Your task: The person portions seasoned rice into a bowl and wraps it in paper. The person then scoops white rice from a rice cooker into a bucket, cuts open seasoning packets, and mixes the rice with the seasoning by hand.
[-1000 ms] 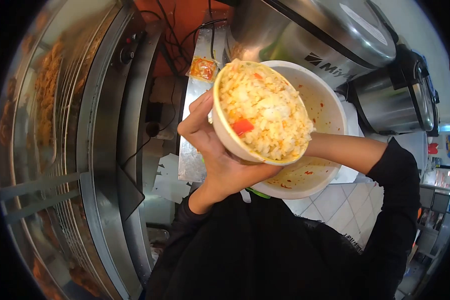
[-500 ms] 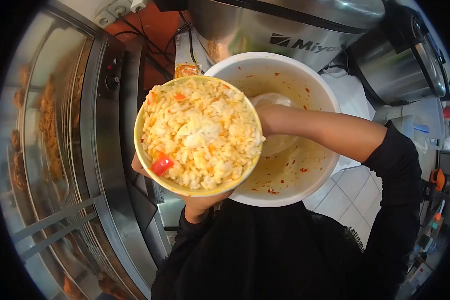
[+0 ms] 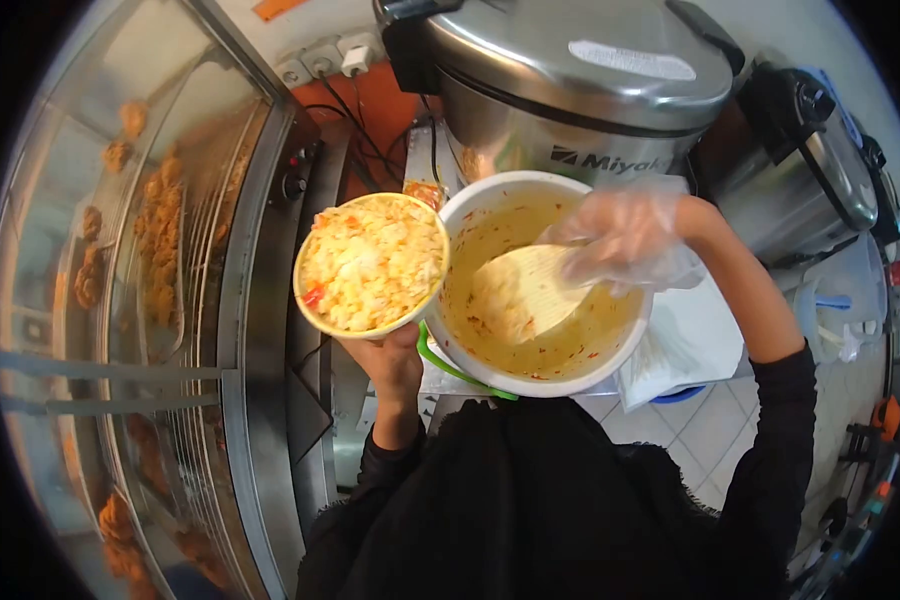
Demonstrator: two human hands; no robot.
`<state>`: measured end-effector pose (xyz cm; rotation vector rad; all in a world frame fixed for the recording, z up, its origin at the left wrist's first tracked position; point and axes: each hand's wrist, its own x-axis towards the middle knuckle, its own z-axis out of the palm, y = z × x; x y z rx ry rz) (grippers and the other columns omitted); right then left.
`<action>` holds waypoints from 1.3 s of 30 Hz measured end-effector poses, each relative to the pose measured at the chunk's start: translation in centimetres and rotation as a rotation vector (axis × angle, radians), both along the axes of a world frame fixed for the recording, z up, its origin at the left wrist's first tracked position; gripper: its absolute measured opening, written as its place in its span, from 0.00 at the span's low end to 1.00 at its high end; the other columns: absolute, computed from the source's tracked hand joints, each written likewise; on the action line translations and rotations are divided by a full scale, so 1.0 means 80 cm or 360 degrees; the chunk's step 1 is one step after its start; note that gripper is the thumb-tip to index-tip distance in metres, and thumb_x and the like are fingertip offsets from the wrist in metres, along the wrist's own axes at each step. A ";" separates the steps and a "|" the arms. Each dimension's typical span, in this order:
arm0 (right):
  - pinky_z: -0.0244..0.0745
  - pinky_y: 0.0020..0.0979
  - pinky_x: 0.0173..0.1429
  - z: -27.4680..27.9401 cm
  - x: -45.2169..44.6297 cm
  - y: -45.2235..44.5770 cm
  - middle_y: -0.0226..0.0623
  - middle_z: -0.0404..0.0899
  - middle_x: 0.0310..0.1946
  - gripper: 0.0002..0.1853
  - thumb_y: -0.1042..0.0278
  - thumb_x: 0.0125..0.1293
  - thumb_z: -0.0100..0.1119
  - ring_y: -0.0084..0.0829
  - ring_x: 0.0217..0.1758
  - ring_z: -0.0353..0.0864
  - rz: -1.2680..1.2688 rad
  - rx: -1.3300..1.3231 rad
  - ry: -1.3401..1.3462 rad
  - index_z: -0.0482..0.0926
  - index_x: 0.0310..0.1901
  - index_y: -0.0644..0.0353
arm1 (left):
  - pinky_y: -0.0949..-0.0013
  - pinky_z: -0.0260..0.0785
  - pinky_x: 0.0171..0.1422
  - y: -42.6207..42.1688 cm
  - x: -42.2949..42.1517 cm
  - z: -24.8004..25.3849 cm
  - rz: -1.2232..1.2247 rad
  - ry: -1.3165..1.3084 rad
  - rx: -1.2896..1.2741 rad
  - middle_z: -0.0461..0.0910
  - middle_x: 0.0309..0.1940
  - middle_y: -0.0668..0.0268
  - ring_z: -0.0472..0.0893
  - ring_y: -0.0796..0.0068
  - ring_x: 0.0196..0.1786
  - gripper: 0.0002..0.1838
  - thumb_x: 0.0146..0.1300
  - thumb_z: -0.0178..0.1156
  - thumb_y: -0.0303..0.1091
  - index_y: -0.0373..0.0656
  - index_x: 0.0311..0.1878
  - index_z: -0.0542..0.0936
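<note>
And it's the left hand cupped under the bowl, gripping it from below, rice heaped right up over the yellow rim, a red piece glowing at the left edge! The bowl is held up at the near left side of the big white tub.

Over to the right hand, wrapped in a clear plastic glove and grasping a pale paddle, blade angled down inside the tub; it's all a bit blurred there, so the exact finger hold is hard to make out. Red flecks dot the tub's inner wall, and a green handle curves along its lower left side.

Just behind the tub stands a big silver cooker, a second cooker to its right. And out on the left, fried food fills shelves in the glass cabinet!
</note>
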<state>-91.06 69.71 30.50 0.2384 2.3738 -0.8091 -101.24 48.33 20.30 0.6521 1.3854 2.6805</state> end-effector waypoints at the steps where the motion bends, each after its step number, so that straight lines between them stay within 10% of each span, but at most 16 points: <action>1: 0.74 0.23 0.35 -0.007 0.017 0.020 0.38 0.78 0.37 0.23 0.60 0.56 0.54 0.25 0.30 0.78 -0.0126 -0.0344 0.0201 0.69 0.53 0.59 | 0.65 0.60 0.59 -0.001 -0.002 0.005 -0.0027 0.0082 -0.0094 0.61 0.52 0.58 0.66 0.68 0.54 0.46 0.38 0.69 0.43 0.37 0.57 0.51; 3: 0.73 0.21 0.33 0.016 0.025 0.023 0.36 0.78 0.36 0.23 0.61 0.56 0.54 0.23 0.28 0.77 -0.0219 -0.0668 0.0410 0.69 0.53 0.59 | 0.66 0.60 0.59 -0.002 0.001 0.017 -0.0116 0.0117 -0.0301 0.57 0.51 0.59 0.64 0.68 0.55 0.46 0.35 0.72 0.36 0.42 0.53 0.50; 5: 0.72 0.21 0.31 0.067 0.038 0.001 0.31 0.78 0.33 0.22 0.62 0.58 0.52 0.22 0.24 0.74 -0.0656 -0.0134 0.0423 0.68 0.54 0.60 | 0.66 0.59 0.59 0.003 0.006 0.019 -0.0185 0.0265 -0.0492 0.57 0.51 0.57 0.63 0.69 0.55 0.46 0.34 0.72 0.33 0.41 0.53 0.50; 8: 0.72 0.25 0.31 0.060 0.048 0.002 0.41 0.77 0.27 0.24 0.56 0.57 0.52 0.25 0.26 0.76 -0.0443 0.0120 0.1074 0.68 0.53 0.59 | 0.66 0.62 0.58 0.022 0.027 0.034 -0.0338 0.0386 -0.0526 0.57 0.49 0.56 0.65 0.67 0.54 0.46 0.35 0.72 0.28 0.40 0.53 0.49; 9: 0.70 0.29 0.26 0.055 0.043 -0.009 0.40 0.74 0.21 0.23 0.57 0.57 0.51 0.29 0.21 0.74 -0.0116 0.0911 0.1248 0.68 0.53 0.60 | 0.66 0.65 0.56 0.027 0.031 0.039 -0.0355 0.0475 -0.0589 0.57 0.49 0.55 0.66 0.66 0.53 0.45 0.35 0.71 0.27 0.39 0.53 0.49; 13: 0.71 0.34 0.27 0.045 0.072 -0.100 0.41 0.72 0.18 0.28 0.67 0.53 0.51 0.35 0.21 0.74 -0.0035 0.1371 0.1208 0.62 0.56 0.68 | 0.66 0.66 0.55 0.052 0.043 0.037 -0.0300 0.0542 -0.0663 0.60 0.49 0.52 0.68 0.65 0.53 0.45 0.33 0.72 0.27 0.41 0.50 0.50; 26: 0.72 0.31 0.30 0.056 0.085 -0.080 0.41 0.74 0.20 0.29 0.74 0.51 0.51 0.35 0.26 0.77 -0.0245 0.1481 0.1146 0.60 0.57 0.66 | 0.62 0.62 0.58 0.061 0.048 0.036 -0.0149 0.0732 -0.0502 0.55 0.49 0.56 0.63 0.63 0.55 0.45 0.31 0.74 0.33 0.39 0.50 0.53; 30: 0.69 0.24 0.22 0.021 0.081 -0.036 0.33 0.76 0.25 0.19 0.74 0.57 0.53 0.23 0.22 0.75 -0.1189 -0.0887 0.1817 0.68 0.51 0.63 | 0.62 0.63 0.59 0.049 0.039 0.036 -0.0148 0.0850 -0.0378 0.53 0.51 0.57 0.61 0.64 0.57 0.46 0.32 0.73 0.30 0.41 0.51 0.51; 32: 0.69 0.18 0.31 0.015 0.103 -0.026 0.31 0.75 0.36 0.17 0.69 0.61 0.49 0.19 0.32 0.74 -0.1570 -0.1728 0.0739 0.67 0.52 0.61 | 0.63 0.63 0.59 0.049 0.038 0.033 -0.0124 0.0876 -0.0343 0.53 0.51 0.57 0.61 0.63 0.57 0.47 0.31 0.74 0.30 0.43 0.52 0.50; 33: 0.65 0.17 0.27 0.011 0.097 -0.034 0.29 0.74 0.34 0.17 0.67 0.59 0.53 0.15 0.27 0.70 -0.1189 -0.1146 0.0667 0.68 0.50 0.61 | 0.63 0.63 0.59 0.049 0.037 0.032 -0.0132 0.0966 -0.0289 0.54 0.51 0.56 0.61 0.62 0.58 0.48 0.31 0.74 0.30 0.44 0.53 0.50; 39: 0.56 0.20 0.19 0.010 0.083 -0.061 0.25 0.64 0.18 0.18 0.66 0.55 0.58 0.16 0.17 0.62 -0.1389 -0.1668 0.0208 0.67 0.47 0.58 | 0.62 0.62 0.59 0.040 0.028 0.024 -0.0131 0.1189 -0.0214 0.53 0.52 0.55 0.60 0.59 0.59 0.51 0.29 0.74 0.29 0.49 0.56 0.49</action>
